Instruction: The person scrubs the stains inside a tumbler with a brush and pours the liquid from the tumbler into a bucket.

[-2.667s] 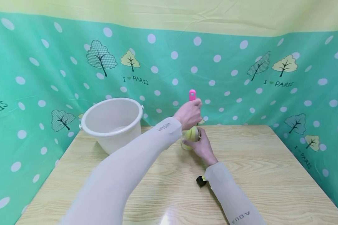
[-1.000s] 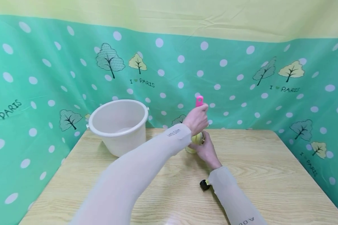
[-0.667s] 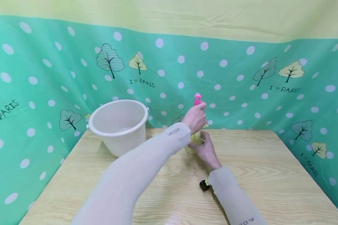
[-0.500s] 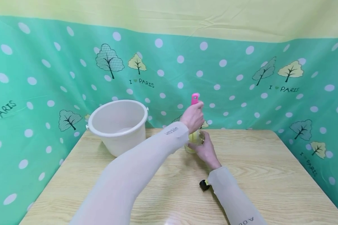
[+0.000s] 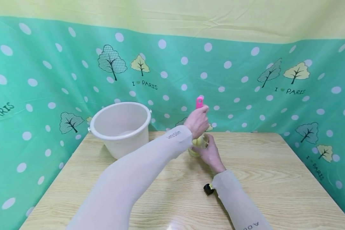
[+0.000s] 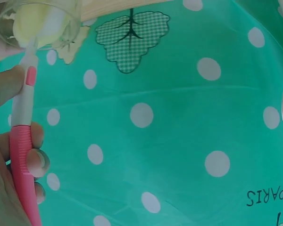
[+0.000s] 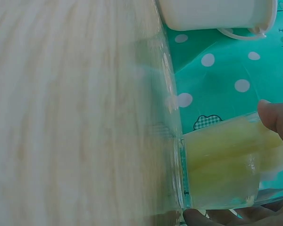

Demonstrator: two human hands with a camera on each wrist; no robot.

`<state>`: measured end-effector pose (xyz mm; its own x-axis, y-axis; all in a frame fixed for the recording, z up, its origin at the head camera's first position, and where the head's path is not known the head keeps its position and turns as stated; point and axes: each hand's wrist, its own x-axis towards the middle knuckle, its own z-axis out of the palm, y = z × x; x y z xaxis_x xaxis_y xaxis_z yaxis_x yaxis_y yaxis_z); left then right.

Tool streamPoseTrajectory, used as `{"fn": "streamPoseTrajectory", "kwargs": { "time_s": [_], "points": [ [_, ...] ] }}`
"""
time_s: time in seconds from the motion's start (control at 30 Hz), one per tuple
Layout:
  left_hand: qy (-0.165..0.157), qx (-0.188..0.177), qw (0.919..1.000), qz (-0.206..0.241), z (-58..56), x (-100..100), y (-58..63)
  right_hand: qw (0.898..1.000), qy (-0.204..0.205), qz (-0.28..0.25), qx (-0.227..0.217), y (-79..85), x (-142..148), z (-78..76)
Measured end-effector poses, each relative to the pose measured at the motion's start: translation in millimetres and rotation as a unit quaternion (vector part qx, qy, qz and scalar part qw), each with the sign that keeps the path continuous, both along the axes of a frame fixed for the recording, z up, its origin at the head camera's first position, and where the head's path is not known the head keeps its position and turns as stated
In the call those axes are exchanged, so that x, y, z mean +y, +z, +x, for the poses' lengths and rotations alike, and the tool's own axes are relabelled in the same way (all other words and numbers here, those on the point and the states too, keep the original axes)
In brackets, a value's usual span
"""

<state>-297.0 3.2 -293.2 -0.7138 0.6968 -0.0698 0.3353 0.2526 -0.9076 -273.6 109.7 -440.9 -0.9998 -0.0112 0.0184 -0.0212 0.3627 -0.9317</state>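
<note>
My left hand (image 5: 197, 121) grips the pink-and-white handle (image 5: 199, 103) of a sponge cup brush, its hanging end pointing up. In the left wrist view the fingers curl round the ribbed pink grip (image 6: 22, 160), with the thumb along the white part. The brush's yellow-and-white sponge (image 7: 221, 157) sits inside a clear drinking glass (image 5: 194, 154). My right hand (image 5: 213, 156) holds that glass low over the table, thumb on one side and fingers on the other. In the head view the left hand and cuff hide part of the glass.
A white bucket (image 5: 120, 136) stands at the back left of the wooden table (image 5: 256, 179). Beside the right cuff is a small black object (image 5: 208, 189). Green dotted cloth (image 5: 233, 83) hangs behind and at both sides.
The brush handle shifts and tilts slightly as my left hand moves. The sponge stood higher in the glass at first. My right hand keeps holding the glass; the head view has shifted a little.
</note>
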Motion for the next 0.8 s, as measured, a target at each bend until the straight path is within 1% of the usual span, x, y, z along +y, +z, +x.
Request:
{"fn": "streamPoseTrajectory", "kwargs": {
  "time_s": [0.3,0.53,0.67,0.8],
  "points": [
    [-0.003,-0.008,0.9999,0.012,6.7,3.6,2.2,1.0,0.009,-0.001,0.019,-0.6,1.4,-0.1],
    [-0.001,-0.016,0.9994,0.031,7.2,4.7,3.1,1.0,0.009,0.0,0.029,-1.3,1.2,-0.3],
    [-0.014,-0.009,0.9994,0.032,6.4,5.5,1.7,0.999,0.009,-0.002,0.034,-1.5,0.8,0.4],
    [-0.029,0.005,0.9993,0.022,5.2,6.2,-0.8,0.999,0.008,-0.003,0.035,-1.5,1.0,0.8]
  ]
}}
